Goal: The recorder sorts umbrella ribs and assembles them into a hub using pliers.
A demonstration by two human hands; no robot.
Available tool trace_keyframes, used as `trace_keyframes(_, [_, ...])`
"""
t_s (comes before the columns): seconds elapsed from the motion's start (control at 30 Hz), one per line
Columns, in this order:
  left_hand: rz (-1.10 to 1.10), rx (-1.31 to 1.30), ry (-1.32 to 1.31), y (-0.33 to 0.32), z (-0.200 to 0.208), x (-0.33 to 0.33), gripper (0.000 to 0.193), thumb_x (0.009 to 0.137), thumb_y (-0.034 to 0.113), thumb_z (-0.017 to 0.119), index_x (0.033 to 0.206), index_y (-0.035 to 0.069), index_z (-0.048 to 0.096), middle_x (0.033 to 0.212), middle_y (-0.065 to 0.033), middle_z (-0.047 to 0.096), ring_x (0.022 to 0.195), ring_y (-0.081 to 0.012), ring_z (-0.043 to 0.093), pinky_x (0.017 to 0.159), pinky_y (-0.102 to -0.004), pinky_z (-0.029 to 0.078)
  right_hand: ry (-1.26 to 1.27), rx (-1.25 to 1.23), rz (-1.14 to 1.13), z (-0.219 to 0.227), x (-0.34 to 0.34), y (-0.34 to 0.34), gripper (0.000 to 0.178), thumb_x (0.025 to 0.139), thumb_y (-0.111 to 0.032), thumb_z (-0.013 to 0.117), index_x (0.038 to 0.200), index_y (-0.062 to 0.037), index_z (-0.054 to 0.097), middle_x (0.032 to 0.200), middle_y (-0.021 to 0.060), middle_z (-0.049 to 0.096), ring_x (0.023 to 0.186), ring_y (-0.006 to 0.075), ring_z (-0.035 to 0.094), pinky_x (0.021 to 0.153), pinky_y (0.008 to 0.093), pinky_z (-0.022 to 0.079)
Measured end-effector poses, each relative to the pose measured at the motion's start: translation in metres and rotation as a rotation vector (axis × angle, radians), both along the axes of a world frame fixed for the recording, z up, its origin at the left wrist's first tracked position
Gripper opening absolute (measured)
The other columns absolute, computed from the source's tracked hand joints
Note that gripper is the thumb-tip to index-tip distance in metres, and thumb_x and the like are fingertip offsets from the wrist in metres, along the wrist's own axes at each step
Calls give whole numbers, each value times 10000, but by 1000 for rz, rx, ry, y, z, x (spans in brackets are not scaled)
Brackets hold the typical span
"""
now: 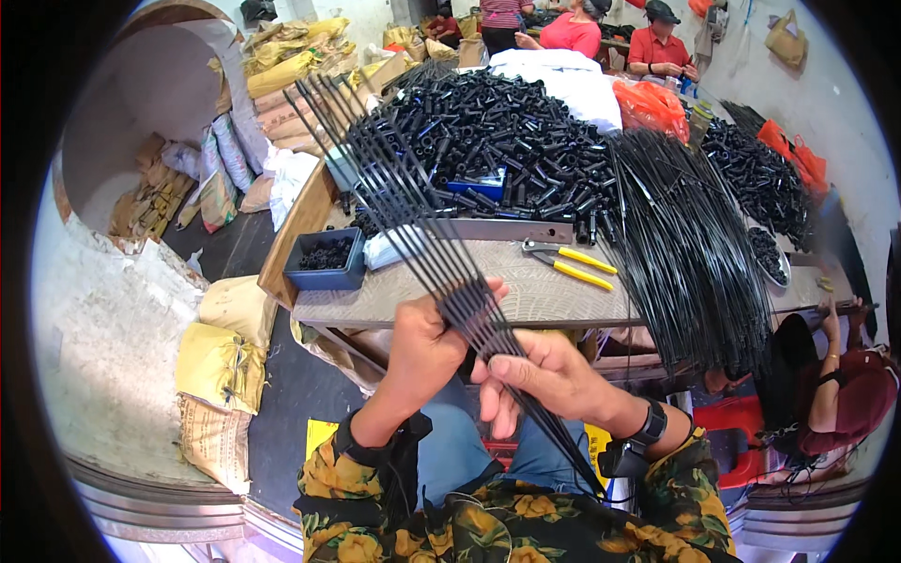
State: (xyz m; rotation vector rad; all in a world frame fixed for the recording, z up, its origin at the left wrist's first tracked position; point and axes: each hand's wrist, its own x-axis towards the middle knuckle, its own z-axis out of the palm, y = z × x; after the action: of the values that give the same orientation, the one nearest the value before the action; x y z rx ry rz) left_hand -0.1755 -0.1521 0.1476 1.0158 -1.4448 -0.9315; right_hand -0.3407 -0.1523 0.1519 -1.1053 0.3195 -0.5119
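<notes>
Beyond your lap [452, 452] stretches the desk [375, 301], loaded toward the back with a heap of black tubes [516, 131]. On its right, a pile of long rods [690, 253] hangs over the front edge. Your fan of rods [466, 303] sits in both your hands, reaching from above your lap up to the left, its upper ends spread, its lower ends gathered. Your left hand [424, 345] has its fingers clamped on the fan's middle; your right hand [552, 372] grips it lower down, thumb on top. Toward the desk's left stands a blue box [326, 281] of small parts, and before the heap lie yellow-handled pliers [584, 274].
</notes>
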Motion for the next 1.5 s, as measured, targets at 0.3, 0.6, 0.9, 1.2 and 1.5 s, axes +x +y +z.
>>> trace_keyframes(0.3, [-256,-342,-794,-30,-122,42,215,773,146,589,952,28,594,894,-169,611,764,-329,607,684,-395,475,-13,-291,3,-23,-9,-8,188,942,-128,396,1002,31,476,822,136,631,683,173,652,577,248,521])
trace_keyframes(0.6, [-46,-496,-1026,-142,-55,38,456,729,40,564,1178,115,548,1242,-81,522,1219,-249,425,1022,-411,301,57,-375,-164,-95,28,-14,150,927,-77,406,993,42,469,788,106,626,692,164,652,614,254,518])
trace_keyframes(0.9, [-505,-51,-296,-121,-80,32,167,883,73,516,1020,5,583,1060,-134,609,1016,-216,579,910,-346,427,-347,-114,-84,1,41,-65,206,943,-171,403,957,21,475,734,86,610,609,124,632,545,212,517])
trace_keyframes(1.2, [-362,-405,-1110,-186,-45,54,270,842,106,575,1111,90,571,1105,-105,594,1048,-232,564,928,-382,402,-327,-461,-255,-30,36,-72,170,920,-123,454,995,30,459,710,93,616,621,174,650,547,265,510])
trace_keyframes(1.5, [87,-344,-1676,-193,-59,71,713,737,82,585,1374,114,266,1353,-143,371,1263,-284,339,1030,-460,242,-60,-358,-326,-156,58,-60,141,915,-100,453,917,40,469,712,103,622,631,182,650,555,269,516])
